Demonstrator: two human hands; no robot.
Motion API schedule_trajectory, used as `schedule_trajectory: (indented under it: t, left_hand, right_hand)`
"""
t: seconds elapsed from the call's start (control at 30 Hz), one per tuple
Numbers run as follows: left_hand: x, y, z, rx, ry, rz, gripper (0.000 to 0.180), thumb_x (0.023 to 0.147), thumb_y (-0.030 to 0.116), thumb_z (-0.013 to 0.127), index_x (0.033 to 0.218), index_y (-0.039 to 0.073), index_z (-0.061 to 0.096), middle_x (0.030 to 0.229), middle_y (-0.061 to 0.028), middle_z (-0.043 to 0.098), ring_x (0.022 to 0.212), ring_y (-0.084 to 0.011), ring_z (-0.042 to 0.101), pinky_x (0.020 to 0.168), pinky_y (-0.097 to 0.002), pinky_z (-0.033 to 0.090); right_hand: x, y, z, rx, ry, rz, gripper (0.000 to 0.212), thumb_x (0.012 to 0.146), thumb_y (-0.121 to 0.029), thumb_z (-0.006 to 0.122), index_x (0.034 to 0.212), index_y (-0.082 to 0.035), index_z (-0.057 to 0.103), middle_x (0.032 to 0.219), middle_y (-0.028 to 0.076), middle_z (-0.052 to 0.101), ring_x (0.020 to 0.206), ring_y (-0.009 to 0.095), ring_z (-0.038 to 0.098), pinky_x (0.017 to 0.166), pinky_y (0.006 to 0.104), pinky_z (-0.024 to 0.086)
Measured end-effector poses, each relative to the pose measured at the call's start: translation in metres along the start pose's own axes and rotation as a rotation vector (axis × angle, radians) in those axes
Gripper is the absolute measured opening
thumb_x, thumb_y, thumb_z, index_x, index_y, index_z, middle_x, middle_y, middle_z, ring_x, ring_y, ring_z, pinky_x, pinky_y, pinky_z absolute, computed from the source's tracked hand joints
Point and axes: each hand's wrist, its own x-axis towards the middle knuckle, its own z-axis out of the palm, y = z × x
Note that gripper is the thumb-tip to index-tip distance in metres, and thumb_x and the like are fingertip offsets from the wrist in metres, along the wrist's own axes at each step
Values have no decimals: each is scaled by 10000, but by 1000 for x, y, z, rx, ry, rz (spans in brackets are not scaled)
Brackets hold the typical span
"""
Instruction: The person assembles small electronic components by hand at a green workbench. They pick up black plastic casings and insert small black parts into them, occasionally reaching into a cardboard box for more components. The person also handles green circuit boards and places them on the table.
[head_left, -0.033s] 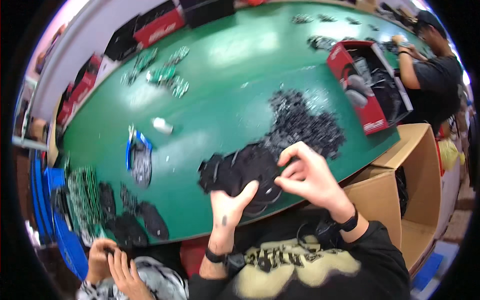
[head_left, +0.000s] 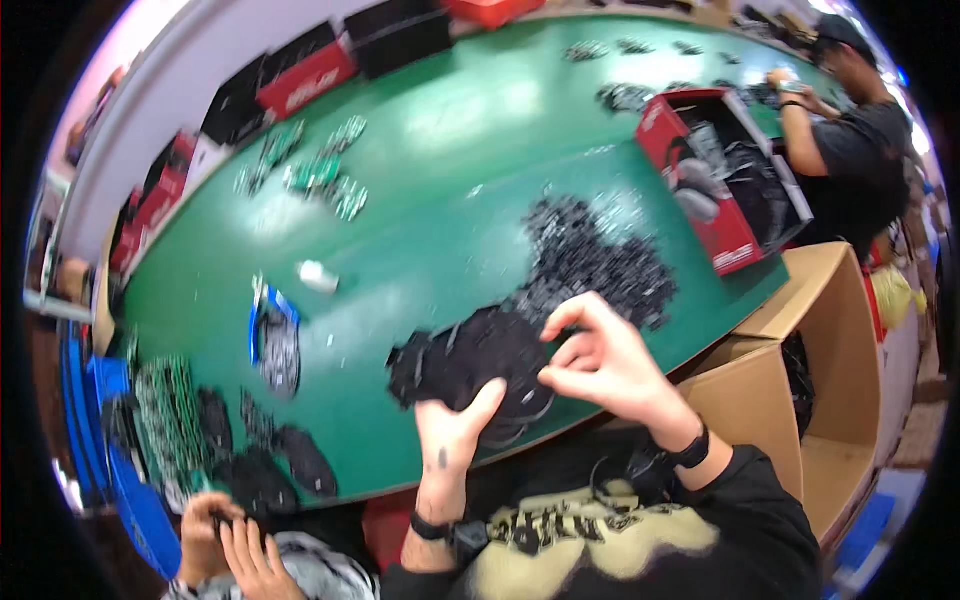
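Observation:
A bundle of black, soft-looking oval pads is in my left hand, just above the near edge of the green table. My left thumb presses on its near side; the other fingers are hidden beneath it. At the bundle's right end, my right hand has its fingers curled, with thumb and forefinger close together by the edge. Whatever small thing those fingertips may hold cannot be made out. Just beyond the bundle lies a spread heap of small, shiny black pieces.
An open red box stands right on the green table, near a cardboard carton. Left lie a blue-edged bag, a white bottle and green netted stacks. Another person's hands are lower left; a co-worker stands far right.
The whole view has shifted slightly, with the table's contents a little further left. Both hands keep almost the same pose at the black bundle.

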Motion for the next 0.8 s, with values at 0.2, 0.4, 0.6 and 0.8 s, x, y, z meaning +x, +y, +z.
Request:
schedule_trajectory:
  t: [0.2,0.4,0.6,0.8]
  left_hand:
    - [17,27,28,196,-189,95,512,733,154,781,1166,-5,558,1113,-95,611,1029,-208,587,934,-344,461]
    - [76,80,82,402,-476,240,667,761,340,753,1253,4,453,1114,-177,600,1010,-313,631,870,-408,502]
    - [104,74,186,449,-302,672,1006,770,413,724,1460,22,106,1267,-279,446,1122,-414,534,930,-446,464]
    - [60,65,171,90,-505,484,722,875,184,634,1452,41,222,1267,-168,458,997,-194,579,793,-314,502]
  right_hand:
    - [10,7,-8,278,-179,-7,579,849,-180,722,1330,-12,448,1274,98,541,1112,177,552,1001,345,430]
    - [24,-27,-31,641,97,-158,270,904,-181,613,1129,-35,579,1039,44,651,890,151,654,803,324,548]
    - [18,-61,-107,663,622,-354,221,895,-211,634,1081,-95,614,1050,23,654,924,156,646,779,336,544]
    - [42,-89,-200,-533,1153,-527,474,809,-256,735,1134,55,584,1031,156,671,934,242,643,862,366,493]
